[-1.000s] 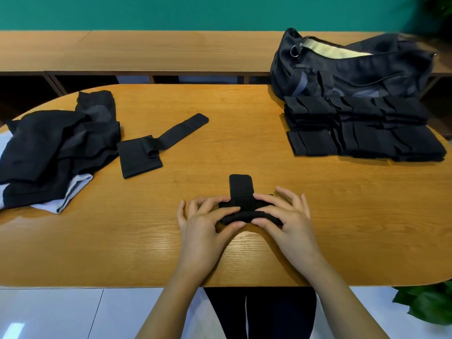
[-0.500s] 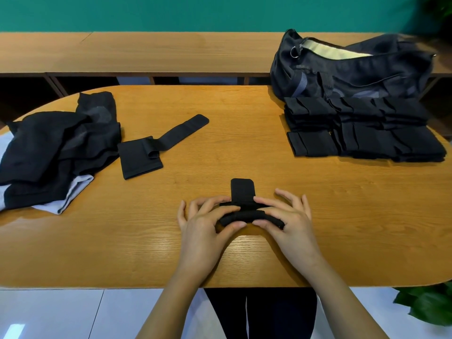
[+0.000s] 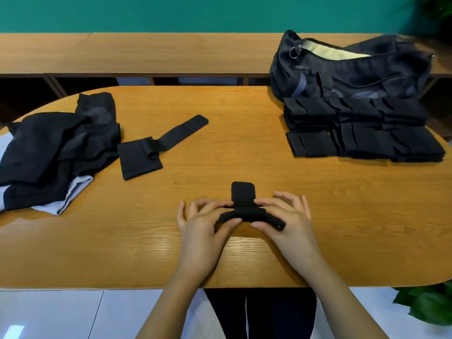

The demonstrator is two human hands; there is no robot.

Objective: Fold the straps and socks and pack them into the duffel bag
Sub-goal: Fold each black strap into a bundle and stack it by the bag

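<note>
Left hand: my left hand point(image 3: 203, 226) pinches the left end of the black strap point(image 3: 247, 212), thumb at the near edge and fingers curled over the top.
Right hand: my right hand point(image 3: 288, 221) grips the right end of it the same way, thumb in front and fingers arched over the far side.
Hands together: both are clamped on the one strap, thumb tips close but not touching.
Black strap: folded into a thick band across my fingers, low over the near middle of the table point(image 3: 220, 260); a short rounded tab sticks out from it, lying flat on the wood and pointing away from me.
Second strap: the second strap point(image 3: 146, 152) lies unfolded to my left, its wide pad near me and its narrow tail running diagonally away to the right.
Socks: a heap of dark socks point(image 3: 53, 148) sits at the left edge, just beside that pad, with pale cloth point(image 3: 73, 189) showing underneath.
Folded pieces: a stack of folded straps point(image 3: 362, 133) rests at the far right in neat rows.
Duffel bag: the duffel bag point(image 3: 354, 72) stands directly behind that stack, touching it, zip open and pale lining visible.
Beyond: a wooden bench point(image 3: 159, 52) runs along a green wall.
Floor: a leafy plant point(image 3: 430, 307) shows at the lower right.
</note>
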